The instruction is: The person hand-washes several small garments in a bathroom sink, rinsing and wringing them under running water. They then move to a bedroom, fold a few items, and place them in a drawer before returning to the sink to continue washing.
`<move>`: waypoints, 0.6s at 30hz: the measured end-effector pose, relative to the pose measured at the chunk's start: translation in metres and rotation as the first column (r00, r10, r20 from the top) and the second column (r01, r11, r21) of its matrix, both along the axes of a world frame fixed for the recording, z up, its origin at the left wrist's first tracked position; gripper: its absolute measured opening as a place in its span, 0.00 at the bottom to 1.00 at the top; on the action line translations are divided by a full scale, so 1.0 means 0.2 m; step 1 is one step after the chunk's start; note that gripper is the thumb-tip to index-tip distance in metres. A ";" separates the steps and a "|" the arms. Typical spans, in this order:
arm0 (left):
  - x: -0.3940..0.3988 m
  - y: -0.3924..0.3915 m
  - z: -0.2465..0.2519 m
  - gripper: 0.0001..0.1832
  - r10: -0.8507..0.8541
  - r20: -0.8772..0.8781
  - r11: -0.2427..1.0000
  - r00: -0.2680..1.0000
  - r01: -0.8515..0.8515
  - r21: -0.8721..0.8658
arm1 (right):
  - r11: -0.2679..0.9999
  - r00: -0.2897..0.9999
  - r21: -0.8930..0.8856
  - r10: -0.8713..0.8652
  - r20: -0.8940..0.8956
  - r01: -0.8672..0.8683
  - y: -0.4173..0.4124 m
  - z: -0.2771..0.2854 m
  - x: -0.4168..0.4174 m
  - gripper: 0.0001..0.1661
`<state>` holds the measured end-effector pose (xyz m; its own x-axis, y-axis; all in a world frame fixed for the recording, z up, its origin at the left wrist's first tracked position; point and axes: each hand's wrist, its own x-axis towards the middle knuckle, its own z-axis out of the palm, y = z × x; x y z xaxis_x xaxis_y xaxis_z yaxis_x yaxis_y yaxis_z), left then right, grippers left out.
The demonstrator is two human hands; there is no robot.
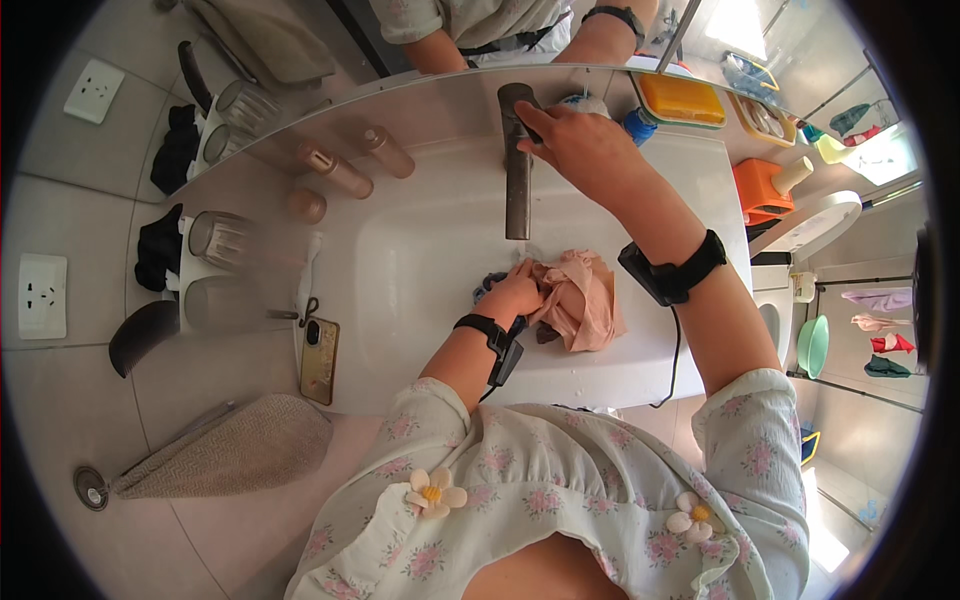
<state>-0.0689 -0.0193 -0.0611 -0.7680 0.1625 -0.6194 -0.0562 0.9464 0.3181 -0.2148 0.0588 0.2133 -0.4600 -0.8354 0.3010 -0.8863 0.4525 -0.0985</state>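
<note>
My right hand (pixel 577 146) reaches over the back of the white washbasin (pixel 420 247), its fingers on the top handle of the dark metal faucet (pixel 518 187). Below the spout, my left hand (pixel 517 291) rests on cloth in the basin, fingers partly hidden. A crumpled pink cloth (pixel 581 300) lies against its right side, and dark blue cloth (pixel 491 283) shows beside and under it. Whether the fingers grip the cloth is not clear. Both wrists carry black straps with small devices.
Pink bottles (pixel 390 152) stand at the basin's back left. A phone (pixel 319 361) lies on its left rim. Glass cups (pixel 217 238) and a black comb (pixel 146 337) are on the left wall. A yellow soap bar (pixel 681 97) and an orange container (pixel 761 187) sit at the right.
</note>
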 end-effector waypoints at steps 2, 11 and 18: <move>0.00 0.01 -0.02 0.31 0.068 0.022 0.997 0.997 -0.068 0.021 | 1.000 1.000 0.012 0.000 0.003 0.000 0.00 0.00 -0.01 0.25; 0.01 0.01 0.07 0.31 0.088 0.007 0.995 0.996 -0.088 0.051 | 0.998 0.998 0.065 -0.022 0.054 0.018 0.00 0.04 -0.02 0.25; 0.01 0.01 -0.02 0.32 0.092 -0.015 0.994 0.996 -0.091 0.058 | 0.983 0.994 0.175 -0.072 0.077 0.058 -0.03 0.09 -0.03 0.26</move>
